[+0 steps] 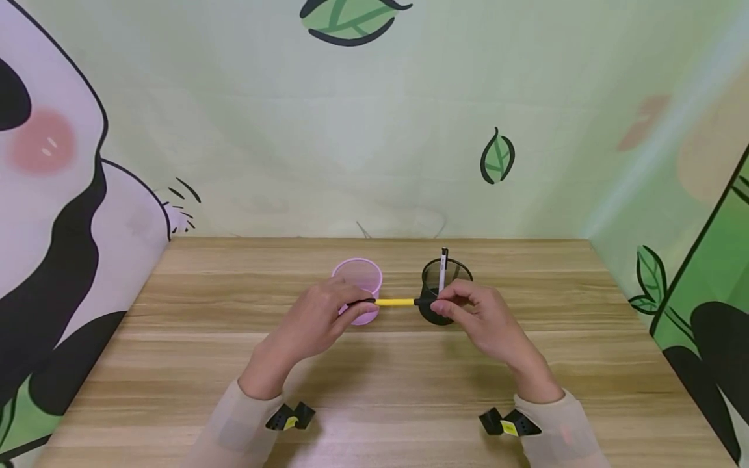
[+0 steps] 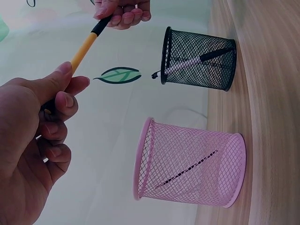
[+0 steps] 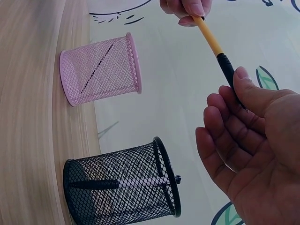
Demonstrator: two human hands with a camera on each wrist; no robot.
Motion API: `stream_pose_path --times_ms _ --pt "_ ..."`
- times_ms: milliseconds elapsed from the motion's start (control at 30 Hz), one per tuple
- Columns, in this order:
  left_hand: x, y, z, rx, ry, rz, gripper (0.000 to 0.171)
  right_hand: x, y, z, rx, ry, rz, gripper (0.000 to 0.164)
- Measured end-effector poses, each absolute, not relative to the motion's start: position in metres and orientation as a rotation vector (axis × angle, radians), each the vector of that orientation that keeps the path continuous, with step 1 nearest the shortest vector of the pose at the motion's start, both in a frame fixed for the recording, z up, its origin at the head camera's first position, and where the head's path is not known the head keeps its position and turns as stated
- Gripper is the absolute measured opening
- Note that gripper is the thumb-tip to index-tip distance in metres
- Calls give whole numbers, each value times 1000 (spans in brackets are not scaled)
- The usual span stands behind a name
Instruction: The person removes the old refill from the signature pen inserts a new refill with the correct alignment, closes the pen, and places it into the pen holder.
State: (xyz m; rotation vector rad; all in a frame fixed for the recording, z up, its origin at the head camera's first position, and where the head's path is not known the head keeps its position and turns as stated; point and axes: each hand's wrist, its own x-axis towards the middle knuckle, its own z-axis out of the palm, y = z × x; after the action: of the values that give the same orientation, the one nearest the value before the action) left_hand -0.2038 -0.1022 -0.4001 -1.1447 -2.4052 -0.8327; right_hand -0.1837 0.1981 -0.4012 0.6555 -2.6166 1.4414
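Both hands hold a yellow pen (image 1: 394,302) with a black grip and a black end, level above the table in the head view. My left hand (image 1: 318,315) pinches one black end between thumb and fingers. At the other end, my right hand (image 1: 486,318) pinches the black grip near the tip, its other fingers loosely bent in the right wrist view. Behind the left hand stands a pink mesh pen cup (image 2: 187,164). A black mesh pen cup (image 3: 122,201) is upright behind the right hand, holding a white pen with black parts (image 1: 443,270).
A wooden table (image 1: 380,403) lies under the hands and cups. Behind it hangs a pale green backdrop (image 1: 263,143) with printed leaves and a panda. A dark slanting line shows through the pink cup's mesh; I cannot tell what it is.
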Motion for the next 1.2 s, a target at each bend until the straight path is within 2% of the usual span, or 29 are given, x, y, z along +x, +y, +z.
stream_pose_path --times_ms 1200 --pt "-204 -101 -400 -1129 -2413 -837 9 -185 198 -401 627 -2580 1370 12"
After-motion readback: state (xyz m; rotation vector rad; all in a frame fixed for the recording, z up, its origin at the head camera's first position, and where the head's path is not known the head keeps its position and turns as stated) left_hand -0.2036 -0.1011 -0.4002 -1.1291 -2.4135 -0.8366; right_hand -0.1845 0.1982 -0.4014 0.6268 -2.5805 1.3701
